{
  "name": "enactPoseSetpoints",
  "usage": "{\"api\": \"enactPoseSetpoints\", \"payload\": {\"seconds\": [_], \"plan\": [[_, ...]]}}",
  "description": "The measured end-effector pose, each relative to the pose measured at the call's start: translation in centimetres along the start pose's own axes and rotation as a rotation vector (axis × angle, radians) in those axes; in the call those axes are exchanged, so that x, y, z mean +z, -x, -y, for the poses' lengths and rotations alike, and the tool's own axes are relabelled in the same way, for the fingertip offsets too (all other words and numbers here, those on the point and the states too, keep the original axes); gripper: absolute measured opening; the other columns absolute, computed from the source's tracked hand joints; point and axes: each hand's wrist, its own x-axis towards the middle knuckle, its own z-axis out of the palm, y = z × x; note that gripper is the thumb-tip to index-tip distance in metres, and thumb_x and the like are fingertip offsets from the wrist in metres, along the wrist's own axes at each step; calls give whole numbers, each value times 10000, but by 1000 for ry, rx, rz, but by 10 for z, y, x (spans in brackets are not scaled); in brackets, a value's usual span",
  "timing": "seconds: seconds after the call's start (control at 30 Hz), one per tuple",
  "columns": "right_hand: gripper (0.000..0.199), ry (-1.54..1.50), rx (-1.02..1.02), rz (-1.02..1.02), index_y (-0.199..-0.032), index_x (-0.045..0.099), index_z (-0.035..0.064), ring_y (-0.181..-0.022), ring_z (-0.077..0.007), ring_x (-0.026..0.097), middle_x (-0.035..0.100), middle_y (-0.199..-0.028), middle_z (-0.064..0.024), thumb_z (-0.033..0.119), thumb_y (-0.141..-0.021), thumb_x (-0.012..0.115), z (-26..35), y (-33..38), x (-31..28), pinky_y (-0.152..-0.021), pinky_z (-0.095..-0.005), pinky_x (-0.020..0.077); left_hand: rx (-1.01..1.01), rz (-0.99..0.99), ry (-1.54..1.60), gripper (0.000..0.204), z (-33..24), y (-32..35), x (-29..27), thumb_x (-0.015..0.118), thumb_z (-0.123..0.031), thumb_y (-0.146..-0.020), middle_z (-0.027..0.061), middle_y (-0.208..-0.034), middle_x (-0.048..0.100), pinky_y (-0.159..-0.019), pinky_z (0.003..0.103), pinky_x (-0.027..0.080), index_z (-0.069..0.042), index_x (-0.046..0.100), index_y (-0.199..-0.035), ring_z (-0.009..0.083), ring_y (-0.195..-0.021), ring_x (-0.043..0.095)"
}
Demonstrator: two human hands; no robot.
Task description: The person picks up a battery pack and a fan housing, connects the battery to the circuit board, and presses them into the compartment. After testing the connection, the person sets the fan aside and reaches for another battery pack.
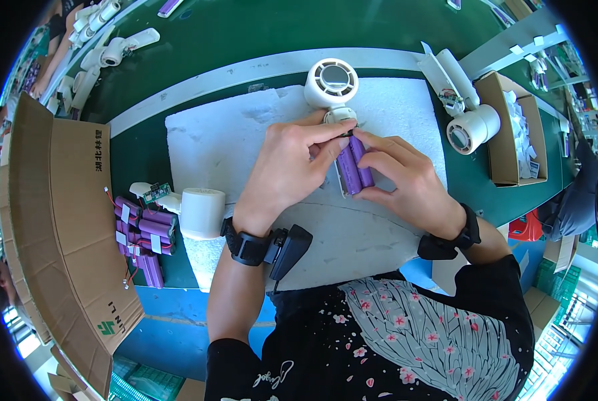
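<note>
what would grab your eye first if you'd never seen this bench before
Two purple cylindrical battery cells stand out at the centre, pinched between the left hand and right hand against the handle of a white handheld fan on a white foam pad. At the left, a pile of more purple battery packs lies beside an open cardboard box.

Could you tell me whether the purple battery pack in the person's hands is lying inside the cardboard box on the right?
No, the purple battery pack is held between both hands over the white foam pad, apart from the cardboard box.
</note>
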Motion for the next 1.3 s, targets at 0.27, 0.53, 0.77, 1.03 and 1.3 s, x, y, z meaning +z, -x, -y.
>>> {"api": "enactPoseSetpoints", "payload": {"seconds": [0.27, 0.53, 0.77, 1.03, 1.3], "plan": [[610, -124, 144, 31, -1092, 553, 65, -1025, -313, 606, 492, -1256, -133, 49, -569, 867, 4, -8, 0, -843, -368, 548, -224, 57, 266, 442, 1, 2, -1, 786, -122, -720, 130, -792, 701, -668, 283, 529, -105, 690, -1151, 167, -660, 664], [808, -108, 75, 83, -1276, 507, 74, -1040, -316, 596, 487, -1257, -130, 48, -556, 874, 3, -10, -3, -864, -375, 538, -266, 84, 232, 481, 0, 2, 0, 783, -57, -727, 84, -844, 715, -697, 254, 523, -77, 669, -1193, 93, -727, 638], [782, -11, 6, 121, -1255, 549, 45, -1068, -316, 595, 491, -1266, -133, 58, -546, 879, -1, -4, -2, -883, -383, 527, -161, 59, 210, 488, 9, 2, 3, 787, -62, -704, 86, -866, 721, -691, 270, 517, -95, 678, -1179, 104, -716, 634], [775, 139, -22, 123, -1257, 536, -1, -1123, -337, 575, 483, -1326, -163, 49, -557, 864, 14, -12, -2, -911, -397, 509, -24, -41, 235, 540, 10, 4, 6, 790, -111, -697, 155, -952, 699, -702, 306, 525, -67, 639, -1214, 190, -714, 639], [619, 519, 64, -217, -1254, 528, 11, -1136, -386, 556, 524, -1280, -210, 28, -684, 770, -37, -104, -8, -952, -397, 474, 83, -408, 11, 470, 20, -2, 18, 714, -76, -754, 228, -1067, 618, -764, 434, 519, -19, 583, -1202, 383, -884, 626]]}}
